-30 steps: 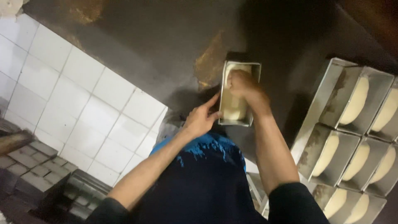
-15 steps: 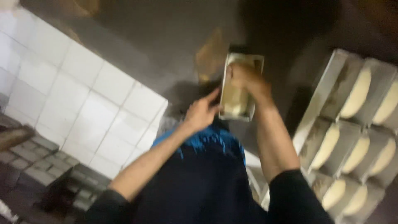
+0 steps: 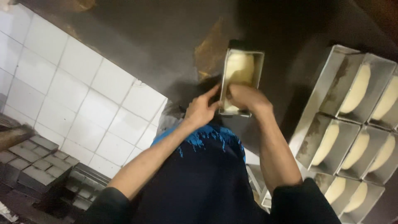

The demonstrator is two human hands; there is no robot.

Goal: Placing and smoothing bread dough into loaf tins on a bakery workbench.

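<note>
Sleeves of your dark top (image 3: 207, 186) fill the bottom of the view, with a blue print across the chest, and both your forearms reach up from it to one metal loaf tin (image 3: 242, 76). Your left hand (image 3: 201, 110) lies against the tin's near left corner, fingers stretched along its wall; you cannot tell from here whether they truly clamp it. Your right hand (image 3: 248, 97) covers the tin's near end, fingers curled over the rim and onto the pale dough (image 3: 239, 68) inside, so it grips the tin there. The tin sits lengthwise away from you, above a dark floor (image 3: 166, 37) with a yellowish stain (image 3: 211, 49) just left of it.

To your right, close by your right arm, a cluster of open tins (image 3: 348, 120) stands in rows, each with a pale dough piece lying in it; they are apart from the tin you hold. To your left, a white tiled surface (image 3: 74, 95) runs diagonally, and at its lower edge sits a stack of grey empty tins (image 3: 37, 166), well apart from your hands.
</note>
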